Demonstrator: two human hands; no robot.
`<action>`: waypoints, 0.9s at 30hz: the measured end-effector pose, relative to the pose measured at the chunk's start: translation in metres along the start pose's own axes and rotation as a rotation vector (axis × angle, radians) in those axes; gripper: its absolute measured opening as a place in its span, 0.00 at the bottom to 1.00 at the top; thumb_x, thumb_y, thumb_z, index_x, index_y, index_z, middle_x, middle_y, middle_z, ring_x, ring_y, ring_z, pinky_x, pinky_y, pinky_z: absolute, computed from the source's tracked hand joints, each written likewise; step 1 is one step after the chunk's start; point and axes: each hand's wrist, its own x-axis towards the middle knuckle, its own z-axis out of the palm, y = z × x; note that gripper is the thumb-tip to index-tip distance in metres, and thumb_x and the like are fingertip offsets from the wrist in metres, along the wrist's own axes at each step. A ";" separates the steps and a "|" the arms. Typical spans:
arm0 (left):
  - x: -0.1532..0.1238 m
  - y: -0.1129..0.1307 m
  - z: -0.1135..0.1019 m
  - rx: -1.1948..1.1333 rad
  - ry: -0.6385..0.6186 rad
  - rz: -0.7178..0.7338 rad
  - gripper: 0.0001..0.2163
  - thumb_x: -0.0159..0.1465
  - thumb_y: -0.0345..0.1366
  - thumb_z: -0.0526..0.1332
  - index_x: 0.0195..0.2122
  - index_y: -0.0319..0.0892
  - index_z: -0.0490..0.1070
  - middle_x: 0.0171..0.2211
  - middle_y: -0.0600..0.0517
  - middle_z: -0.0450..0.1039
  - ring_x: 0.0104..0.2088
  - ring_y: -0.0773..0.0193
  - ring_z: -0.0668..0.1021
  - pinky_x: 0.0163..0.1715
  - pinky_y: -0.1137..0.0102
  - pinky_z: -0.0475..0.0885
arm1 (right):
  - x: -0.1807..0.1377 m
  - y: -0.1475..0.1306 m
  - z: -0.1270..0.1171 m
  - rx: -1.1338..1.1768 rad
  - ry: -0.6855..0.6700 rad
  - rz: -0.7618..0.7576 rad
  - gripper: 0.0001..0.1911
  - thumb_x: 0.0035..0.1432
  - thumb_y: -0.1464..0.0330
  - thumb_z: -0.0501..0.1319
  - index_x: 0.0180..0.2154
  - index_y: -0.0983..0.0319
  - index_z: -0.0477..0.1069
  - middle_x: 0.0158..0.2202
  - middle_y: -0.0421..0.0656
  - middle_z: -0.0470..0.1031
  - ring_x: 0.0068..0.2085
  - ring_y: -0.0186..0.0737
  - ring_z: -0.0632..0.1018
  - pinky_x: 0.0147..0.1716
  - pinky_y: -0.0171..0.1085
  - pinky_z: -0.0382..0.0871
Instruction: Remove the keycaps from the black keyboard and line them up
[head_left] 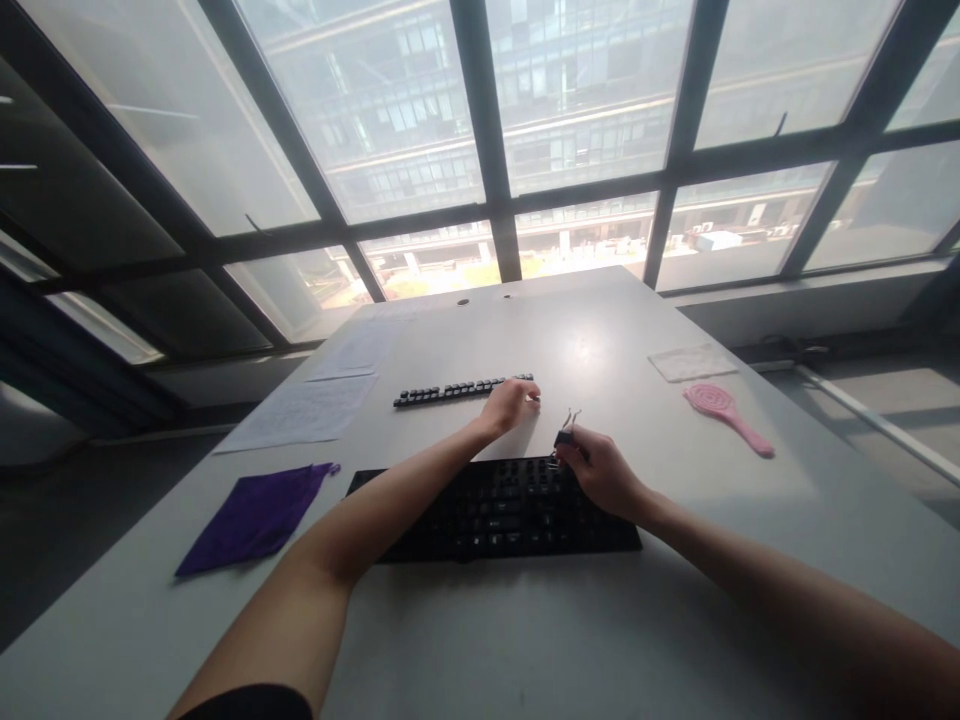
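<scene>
One left hand (510, 405) and one right hand (596, 468) are in view from my remote position, both bare and above the white surface (480, 630). I record the right hand closed, thumb and fingers pinching a small black tool (564, 438) with thin metal wires. It is over the upper right part of the black keyboard (495, 510), which extends leftward from that hand and passes beneath the left forearm. I cannot tell whether the wires touch a key.

I find the left hand partly curled, at the right end of a row of black keycaps (450, 390) lying beyond the keyboard. I cannot tell whether its fingertips grip a cap.

Away to the left of the left hand I note white sheets (296, 412) and, nearer the body, a purple pouch (251, 520). To the right of the right hand, well apart from it, lies a pink brush (712, 400), with a pale flat packet (691, 362) just beyond. Ahead of both hands, past the far edge, stand tall windows (585, 100).
</scene>
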 end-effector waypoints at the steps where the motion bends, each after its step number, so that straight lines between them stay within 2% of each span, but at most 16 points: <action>1: 0.003 -0.001 0.001 0.024 0.009 0.009 0.08 0.60 0.31 0.65 0.39 0.43 0.81 0.37 0.49 0.80 0.40 0.57 0.79 0.46 0.64 0.73 | 0.000 0.000 0.000 -0.004 -0.001 0.000 0.09 0.64 0.68 0.56 0.30 0.60 0.66 0.27 0.39 0.72 0.30 0.37 0.70 0.31 0.36 0.61; 4: 0.012 -0.005 0.001 0.074 0.037 0.033 0.04 0.60 0.32 0.66 0.33 0.44 0.81 0.39 0.48 0.78 0.46 0.53 0.74 0.49 0.61 0.71 | 0.000 0.001 0.000 -0.009 -0.004 0.000 0.09 0.64 0.69 0.56 0.30 0.61 0.67 0.28 0.39 0.73 0.30 0.37 0.71 0.31 0.36 0.61; 10: 0.023 -0.015 0.003 0.188 0.164 0.063 0.02 0.59 0.34 0.68 0.31 0.44 0.81 0.41 0.47 0.74 0.45 0.54 0.70 0.48 0.61 0.71 | -0.001 0.001 0.000 -0.020 -0.012 0.002 0.08 0.65 0.69 0.56 0.31 0.61 0.67 0.28 0.40 0.73 0.30 0.37 0.71 0.31 0.36 0.60; 27: 0.027 -0.013 -0.004 0.165 0.195 0.006 0.03 0.58 0.32 0.69 0.34 0.44 0.80 0.43 0.48 0.73 0.45 0.54 0.69 0.47 0.62 0.71 | -0.001 0.000 0.000 0.032 0.015 0.025 0.08 0.64 0.68 0.57 0.31 0.61 0.69 0.28 0.40 0.74 0.30 0.37 0.72 0.31 0.36 0.63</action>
